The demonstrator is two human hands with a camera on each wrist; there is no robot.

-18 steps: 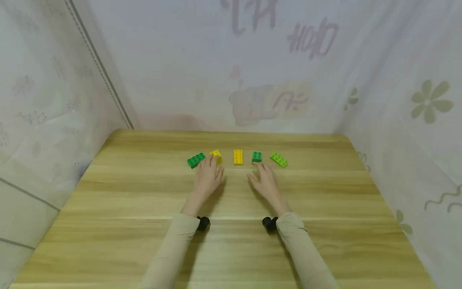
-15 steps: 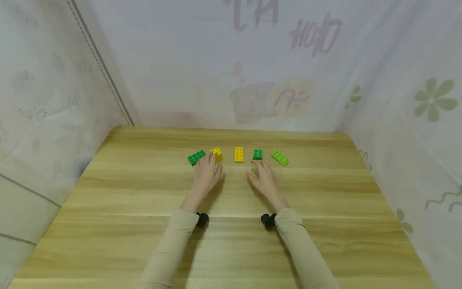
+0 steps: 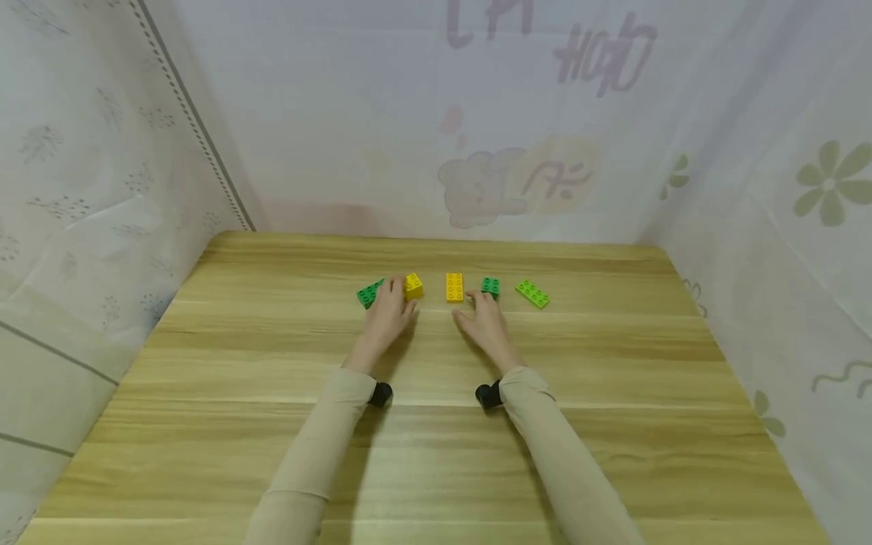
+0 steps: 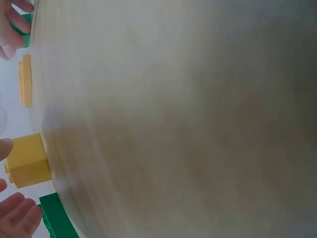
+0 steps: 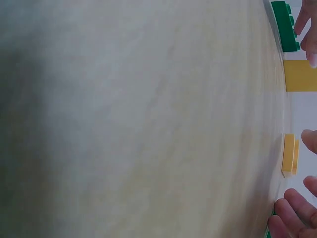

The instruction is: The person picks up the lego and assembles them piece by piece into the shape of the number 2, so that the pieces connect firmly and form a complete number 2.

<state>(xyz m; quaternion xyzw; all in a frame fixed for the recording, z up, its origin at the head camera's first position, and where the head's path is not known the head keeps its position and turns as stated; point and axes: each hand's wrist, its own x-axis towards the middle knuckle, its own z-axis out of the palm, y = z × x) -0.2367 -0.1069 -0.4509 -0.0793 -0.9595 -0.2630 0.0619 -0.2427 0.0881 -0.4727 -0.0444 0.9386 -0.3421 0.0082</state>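
Note:
In the head view my left hand point(image 3: 387, 314) is at the near side of a tall yellow building brick point(image 3: 413, 286) and a dark green brick point(image 3: 369, 294). Its fingers overlap the green brick's right end. The left wrist view shows the left thumb point(image 4: 5, 148) beside the yellow brick point(image 4: 30, 161), with relaxed fingers near the green one. My right hand point(image 3: 485, 322) has its thumb and forefinger spread, just short of a flat yellow brick point(image 3: 454, 288). Its other fingers partly cover the front of a small green brick point(image 3: 490, 284). Both hands hold nothing.
A light green flat brick point(image 3: 532, 293) lies at the right end of the row. The wooden table point(image 3: 436, 469) meets a printed cloth wall point(image 3: 341, 151) behind, with cloth at both sides. Black wrist cameras sit by both cuffs.
My right hand has shifted left and slightly forward, toward the flat yellow brick. The left hand has slid a little left, uncovering more of the tall yellow brick. The head view has tilted slightly.

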